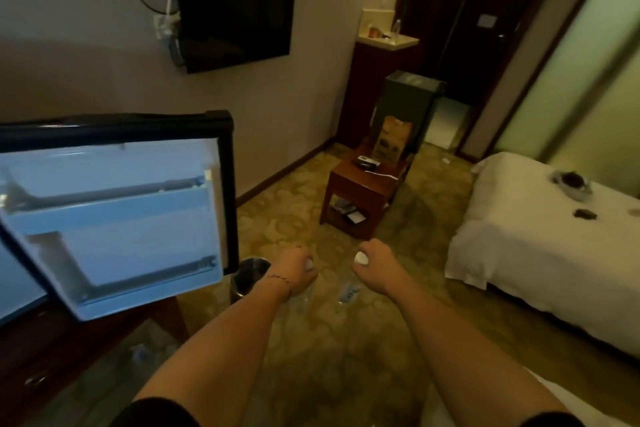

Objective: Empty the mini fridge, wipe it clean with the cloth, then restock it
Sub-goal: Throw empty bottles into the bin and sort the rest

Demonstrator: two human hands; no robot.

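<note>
Item: 2 clear water bottles, white caps; I've left hand (294, 270) gripping one bottle (302, 298), right hand (375, 265) the other (348, 291), over carpet beside open fridge door (114, 215). Prob light, thin plastic, slippery; hold by neck

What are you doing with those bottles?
A person is holding two clear water bottles by their white-capped tops, one in the left hand and one in the right hand, out over the patterned carpet. The left bottle and the right bottle hang down from the grips. The mini fridge door stands open on the left, and its door shelves look bare.
</note>
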